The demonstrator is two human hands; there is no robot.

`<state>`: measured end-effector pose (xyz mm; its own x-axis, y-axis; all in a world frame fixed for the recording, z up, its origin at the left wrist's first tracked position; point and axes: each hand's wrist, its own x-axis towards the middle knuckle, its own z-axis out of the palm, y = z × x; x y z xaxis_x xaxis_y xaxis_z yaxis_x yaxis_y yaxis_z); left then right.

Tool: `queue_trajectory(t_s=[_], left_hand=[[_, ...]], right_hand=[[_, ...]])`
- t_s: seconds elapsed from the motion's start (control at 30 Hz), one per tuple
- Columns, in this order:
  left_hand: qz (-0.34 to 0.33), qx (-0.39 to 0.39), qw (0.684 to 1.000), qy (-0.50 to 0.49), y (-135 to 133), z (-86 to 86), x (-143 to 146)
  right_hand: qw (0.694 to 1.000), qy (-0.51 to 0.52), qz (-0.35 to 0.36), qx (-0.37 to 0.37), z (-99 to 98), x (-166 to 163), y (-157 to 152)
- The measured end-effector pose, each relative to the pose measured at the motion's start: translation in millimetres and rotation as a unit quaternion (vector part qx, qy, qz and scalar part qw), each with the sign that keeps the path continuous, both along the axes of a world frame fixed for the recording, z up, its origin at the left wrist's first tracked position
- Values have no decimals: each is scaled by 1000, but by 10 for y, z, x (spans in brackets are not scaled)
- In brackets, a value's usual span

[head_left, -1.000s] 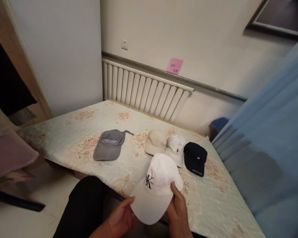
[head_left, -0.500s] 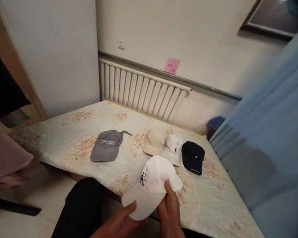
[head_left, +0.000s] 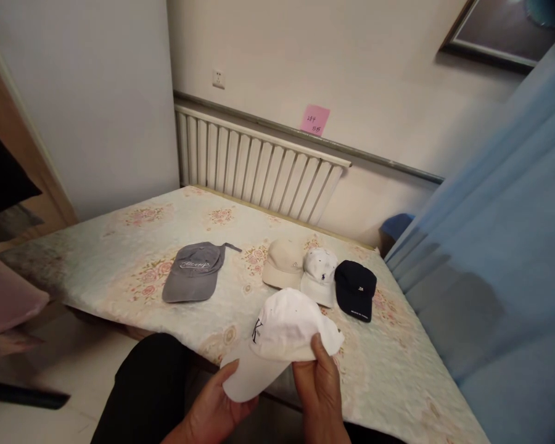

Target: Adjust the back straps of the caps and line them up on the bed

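A white baseball cap (head_left: 289, 327) with a black K on its front is held up over the near edge of the bed, its brim pointing down to the left. My left hand (head_left: 217, 401) pinches the brim, thumb on top and fingers beneath. On the lower right rim of the crown, my right hand (head_left: 321, 385) grips with its thumb outside; its fingers are partly hidden under the cap. Just beyond lie a beige cap (head_left: 282, 264), a white cap with a small dark logo (head_left: 319, 274) and a black cap (head_left: 355, 290), side by side. A grey cap (head_left: 194, 271) rests apart to the left.
The caps lie on a floral bedspread (head_left: 166, 333). A white radiator (head_left: 259, 163) runs along the wall behind, below a pink note (head_left: 315, 120). A blue curtain (head_left: 504, 246) hangs at the right. My dark-clad knee (head_left: 143, 382) is at the lower left.
The held white cap has turned, its K swinging further left and its brim shifting slightly left. Both hands keep their hold. The whole view has shifted a little.
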<state>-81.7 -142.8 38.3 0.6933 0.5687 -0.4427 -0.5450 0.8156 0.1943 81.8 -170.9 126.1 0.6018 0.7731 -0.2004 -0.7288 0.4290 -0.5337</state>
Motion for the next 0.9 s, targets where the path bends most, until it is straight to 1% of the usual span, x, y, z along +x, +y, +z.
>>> queue_trajectory(t_s=[0.17,0.23,0.27,0.33,0.37,0.43,0.5,0.53,0.57,0.63,0.7,0.8,0.9], left_hand=[[14,-18,1000,13,83,14,-35],[20,-9,1000,2,102,26,-42],[18,8,1000,-17,104,38,-40],[-7,71,994,-78,89,83,-22],[-28,116,987,-110,73,117,-3],[-77,215,962,-150,29,213,55],[-98,296,940,-141,-20,342,136],[-93,319,934,-131,-42,411,183],[-75,332,933,-118,-61,479,230],[-38,332,937,-103,-81,589,321],[-15,309,945,-102,-75,648,402],[28,258,960,-104,-28,644,493],[66,240,962,-112,40,603,535]], right_hand=[[1000,14,-4,-4,20,35,-17],[1000,18,-9,-2,25,10,3],[1000,22,-13,-1,28,-10,18],[999,30,-19,0,31,-65,53],[999,34,-19,-1,30,-98,70],[999,38,-6,-10,23,-176,101],[999,40,15,-23,11,-265,123],[999,40,24,-26,5,-310,130],[999,39,28,-24,-1,-351,134],[999,35,27,-9,-8,-417,137],[999,35,19,4,-11,-450,133],[999,42,29,6,-12,-439,119],[998,39,46,10,-14,-397,110]])
